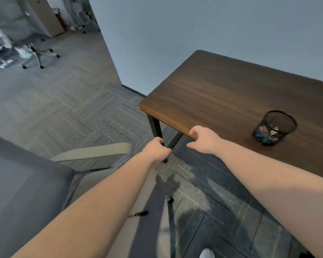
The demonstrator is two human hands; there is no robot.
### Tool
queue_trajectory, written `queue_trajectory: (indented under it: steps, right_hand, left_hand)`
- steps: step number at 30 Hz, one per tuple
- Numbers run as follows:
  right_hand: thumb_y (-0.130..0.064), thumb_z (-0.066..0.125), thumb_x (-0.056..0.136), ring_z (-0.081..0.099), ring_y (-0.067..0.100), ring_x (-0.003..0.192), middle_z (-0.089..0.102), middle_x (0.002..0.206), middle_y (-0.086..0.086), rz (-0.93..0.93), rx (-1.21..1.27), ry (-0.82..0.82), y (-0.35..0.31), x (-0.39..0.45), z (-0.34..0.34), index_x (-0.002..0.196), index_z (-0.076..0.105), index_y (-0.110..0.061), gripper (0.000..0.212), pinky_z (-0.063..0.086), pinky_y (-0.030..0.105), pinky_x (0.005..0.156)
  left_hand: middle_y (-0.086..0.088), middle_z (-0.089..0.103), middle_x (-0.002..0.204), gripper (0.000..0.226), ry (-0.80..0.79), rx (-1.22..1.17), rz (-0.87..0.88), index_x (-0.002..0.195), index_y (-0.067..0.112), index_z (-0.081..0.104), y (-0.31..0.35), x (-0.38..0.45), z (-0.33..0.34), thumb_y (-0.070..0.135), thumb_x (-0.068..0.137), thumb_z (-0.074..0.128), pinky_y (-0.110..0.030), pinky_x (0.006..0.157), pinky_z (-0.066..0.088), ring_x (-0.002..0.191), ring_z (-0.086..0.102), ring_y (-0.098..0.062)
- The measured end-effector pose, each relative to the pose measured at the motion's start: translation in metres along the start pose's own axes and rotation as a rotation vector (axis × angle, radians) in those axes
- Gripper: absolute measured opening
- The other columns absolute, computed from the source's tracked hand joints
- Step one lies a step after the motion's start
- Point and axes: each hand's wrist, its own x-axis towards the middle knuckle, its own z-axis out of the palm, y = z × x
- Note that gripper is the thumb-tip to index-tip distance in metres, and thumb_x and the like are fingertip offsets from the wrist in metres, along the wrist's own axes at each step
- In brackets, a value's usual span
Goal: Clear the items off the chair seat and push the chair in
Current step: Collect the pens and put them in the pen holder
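The office chair stands at the lower left, with a grey mesh back (22,192) and a beige armrest (101,150). Only a pale strip of its seat (88,180) shows beside my left forearm, and I see no items on that strip. My left hand (157,150) hovers just right of the armrest, in front of the table leg, curled into a fist with nothing visible in it. My right hand (205,140) is at the near edge of the brown wooden table (222,94), fingers loosely curled, thumb apart, holding nothing.
A black mesh cup (274,127) with colourful small items stands on the table to the right of my right hand. The table's black leg (156,127) is behind my left hand. A second office chair (38,53) stands far back left. Grey carpet covers the floor.
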Motion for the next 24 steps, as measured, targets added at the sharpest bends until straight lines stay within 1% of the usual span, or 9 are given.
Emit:
queue_trajectory:
  steps: [1, 4, 6, 8, 12, 15, 17, 21, 24]
  right_hand:
    - [-0.030, 0.066, 0.087, 0.052, 0.029, 0.121, 0.050, 0.137, 0.012, -0.024, -0.016, -0.032, -0.013, 0.000, 0.017, 0.133, 0.046, -0.015, 0.052, 0.043, 0.033, 0.094]
    - [-0.032, 0.067, 0.086, 0.053, 0.030, 0.119, 0.049, 0.138, 0.012, -0.090, -0.058, -0.116, -0.050, 0.000, 0.068, 0.135, 0.043, -0.016, 0.057, 0.045, 0.037, 0.095]
    - [-0.033, 0.069, 0.084, 0.055, 0.029, 0.117, 0.050, 0.137, 0.011, -0.127, -0.080, -0.159, -0.071, -0.002, 0.102, 0.135, 0.043, -0.016, 0.059, 0.045, 0.037, 0.095]
    - [-0.032, 0.070, 0.083, 0.055, 0.028, 0.117, 0.052, 0.136, 0.010, -0.166, -0.115, -0.201, -0.088, -0.004, 0.136, 0.136, 0.043, -0.016, 0.062, 0.044, 0.034, 0.094]
    - [-0.029, 0.068, 0.083, 0.054, 0.027, 0.120, 0.055, 0.134, 0.010, -0.211, -0.200, -0.301, -0.108, -0.010, 0.204, 0.138, 0.042, -0.015, 0.063, 0.042, 0.030, 0.094]
    - [-0.024, 0.066, 0.085, 0.052, 0.026, 0.121, 0.055, 0.135, 0.008, -0.232, -0.256, -0.393, -0.113, -0.015, 0.251, 0.140, 0.040, -0.016, 0.062, 0.041, 0.026, 0.092]
    - [-0.026, 0.066, 0.085, 0.051, 0.025, 0.122, 0.053, 0.137, 0.007, -0.225, -0.292, -0.443, -0.114, -0.017, 0.278, 0.141, 0.038, -0.017, 0.064, 0.040, 0.025, 0.091]
    - [-0.030, 0.069, 0.081, 0.048, 0.030, 0.125, 0.049, 0.138, 0.011, -0.231, -0.374, -0.471, -0.108, -0.016, 0.325, 0.142, 0.037, -0.018, 0.069, 0.041, 0.033, 0.098]
    - [-0.026, 0.070, 0.079, 0.051, 0.032, 0.121, 0.052, 0.135, 0.011, -0.246, -0.400, -0.473, -0.104, -0.015, 0.353, 0.136, 0.044, -0.014, 0.064, 0.046, 0.036, 0.097]
  left_hand:
    - [-0.012, 0.058, 0.126, 0.060, 0.018, -0.011, -0.030, 0.141, 0.017, 0.036, -0.023, -0.002, -0.007, 0.029, 0.087, 0.058, -0.035, 0.091, 0.050, 0.111, 0.060, -0.029]
    - [-0.009, 0.058, 0.125, 0.063, 0.044, -0.071, -0.128, 0.144, 0.018, 0.034, -0.091, -0.011, -0.025, 0.028, 0.087, 0.059, -0.033, 0.092, 0.049, 0.113, 0.056, -0.027]
    - [-0.010, 0.053, 0.137, 0.067, 0.041, -0.088, -0.181, 0.146, 0.019, 0.031, -0.133, -0.018, -0.033, 0.027, 0.087, 0.061, -0.036, 0.102, 0.045, 0.123, 0.052, -0.028]
    - [-0.010, 0.049, 0.142, 0.072, 0.039, -0.096, -0.229, 0.147, 0.020, 0.029, -0.174, -0.025, -0.037, 0.027, 0.085, 0.065, -0.037, 0.105, 0.042, 0.129, 0.050, -0.028]
    - [-0.010, 0.047, 0.143, 0.076, 0.053, -0.097, -0.322, 0.146, 0.019, 0.032, -0.256, -0.042, -0.031, 0.025, 0.080, 0.069, -0.030, 0.103, 0.041, 0.126, 0.050, -0.027]
    - [-0.010, 0.045, 0.141, 0.083, 0.032, -0.072, -0.399, 0.146, 0.020, 0.031, -0.310, -0.051, -0.021, 0.032, 0.075, 0.073, -0.033, 0.105, 0.042, 0.124, 0.051, -0.028]
    - [-0.011, 0.044, 0.138, 0.085, 0.013, -0.055, -0.434, 0.146, 0.022, 0.030, -0.340, -0.056, -0.011, 0.037, 0.073, 0.073, -0.033, 0.104, 0.043, 0.123, 0.051, -0.028]
    - [-0.012, 0.040, 0.141, 0.081, 0.013, -0.017, -0.456, 0.146, 0.022, 0.030, -0.387, -0.062, 0.010, 0.039, 0.078, 0.070, -0.033, 0.103, 0.041, 0.128, 0.047, -0.028]
    - [-0.008, 0.041, 0.145, 0.075, 0.036, -0.031, -0.462, 0.143, 0.021, 0.035, -0.414, -0.061, 0.024, 0.037, 0.078, 0.070, -0.032, 0.102, 0.040, 0.129, 0.046, -0.027]
